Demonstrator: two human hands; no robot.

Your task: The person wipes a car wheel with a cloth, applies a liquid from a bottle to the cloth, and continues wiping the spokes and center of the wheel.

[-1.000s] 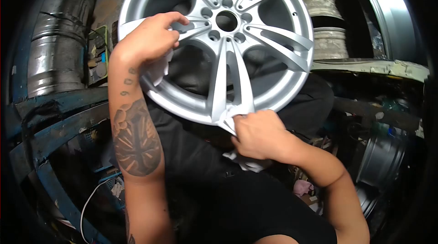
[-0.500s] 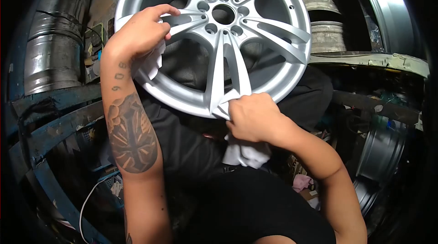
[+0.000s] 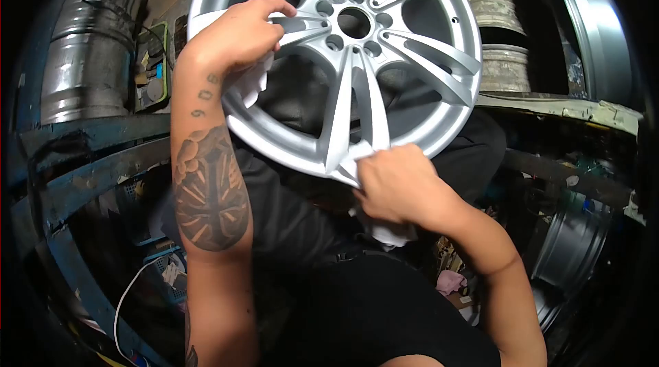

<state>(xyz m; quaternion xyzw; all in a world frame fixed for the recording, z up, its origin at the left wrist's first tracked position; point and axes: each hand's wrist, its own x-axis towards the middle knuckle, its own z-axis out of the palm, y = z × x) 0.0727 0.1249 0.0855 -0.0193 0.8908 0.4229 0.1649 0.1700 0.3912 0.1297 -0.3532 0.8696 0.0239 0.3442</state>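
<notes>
A silver alloy wheel rim (image 3: 336, 103) with twin spokes rests tilted over dark-trousered legs. My left hand (image 3: 244, 36) lies over its left side, fingers curled at a spoke, with a white cloth (image 3: 256, 84) bunched beneath the palm. Its index finger reaches out over the spoke. At the bottom edge of the wheel, my right hand (image 3: 398, 185) is closed round a second white cloth (image 3: 390, 231). A folded corner of that cloth touches the rim at the foot of a spoke, and the rest hangs below the fist.
Stacked bare metal wheel barrels (image 3: 89, 58) stand at the left, with more wheels (image 3: 500, 24) at the upper right. A blue metal frame (image 3: 89, 168) runs along the left. Another silver wheel (image 3: 570, 247) lies low on the right, near a pink cloth (image 3: 451, 282).
The wheel and both hands appear a little further right, as the view itself shifts. My right hand stays at the lower rim with its cloth; my left stays on the left side.
</notes>
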